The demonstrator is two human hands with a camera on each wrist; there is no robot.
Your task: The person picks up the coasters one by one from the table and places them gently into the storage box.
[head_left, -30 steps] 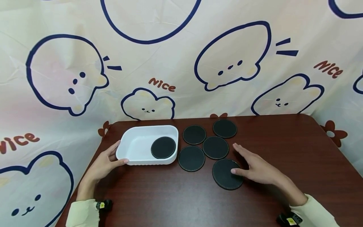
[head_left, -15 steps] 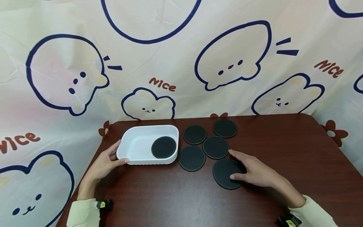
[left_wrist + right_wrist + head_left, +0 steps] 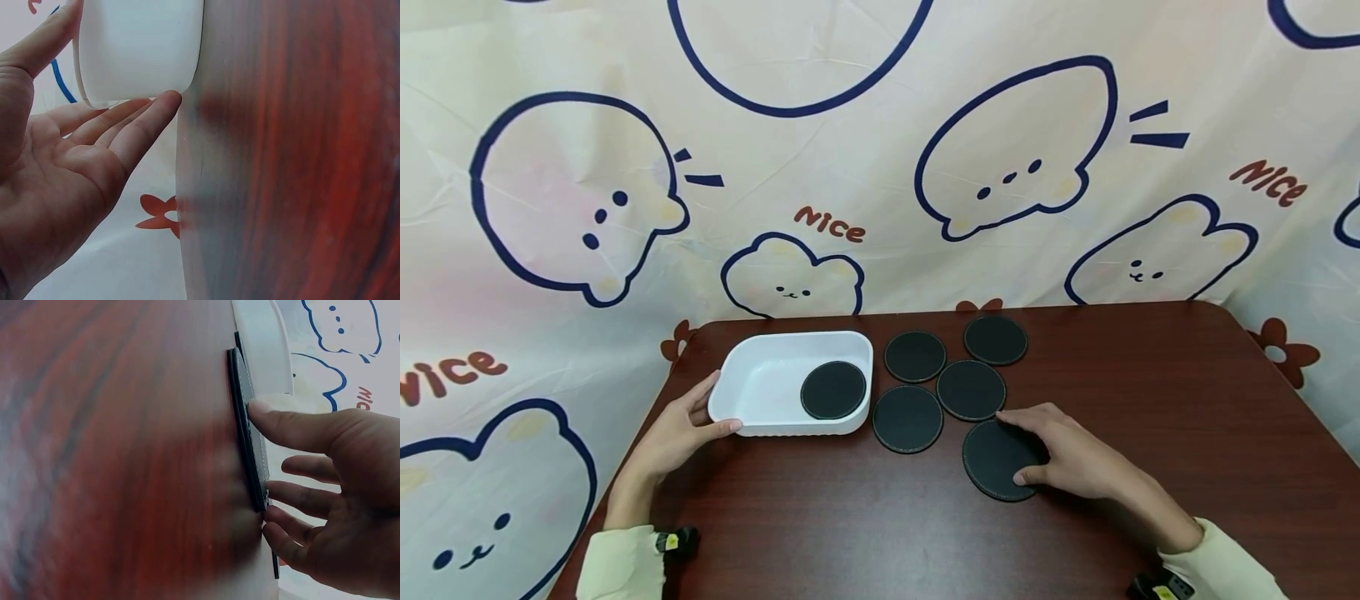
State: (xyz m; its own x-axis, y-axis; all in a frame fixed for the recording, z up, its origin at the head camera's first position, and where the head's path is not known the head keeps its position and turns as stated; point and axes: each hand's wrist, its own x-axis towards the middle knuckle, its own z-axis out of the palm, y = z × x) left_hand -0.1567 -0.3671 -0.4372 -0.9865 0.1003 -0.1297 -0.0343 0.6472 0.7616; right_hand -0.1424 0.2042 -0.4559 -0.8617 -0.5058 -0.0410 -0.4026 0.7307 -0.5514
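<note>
In the head view, a white rectangular tray [image 3: 752,375] stands left of centre with a round black coaster [image 3: 833,390] inside its right end. My left hand [image 3: 673,437] holds the tray's left end, thumb at the near corner and fingers along the end wall. My right hand [image 3: 1078,454] is bent over the nearest coaster [image 3: 992,462], which lies flat on the table. Its thumb rests on top while its other fingertips meet the edge. In the right wrist view, that coaster's rim [image 3: 247,437] looks thick and layered. The hand partly hides its right side.
Several more black coasters lie between the tray and my right hand, including a front-left one [image 3: 907,418], a middle one [image 3: 971,390] and a back-right one [image 3: 996,340]. They lie on a dark red-brown table [image 3: 850,533]. A patterned cloth [image 3: 895,167] hangs behind it.
My right hand's fingers have drawn in from beyond the nearest coaster to its far edge, and its thumb has shifted slightly nearer. The left hand and tray have stayed put.
</note>
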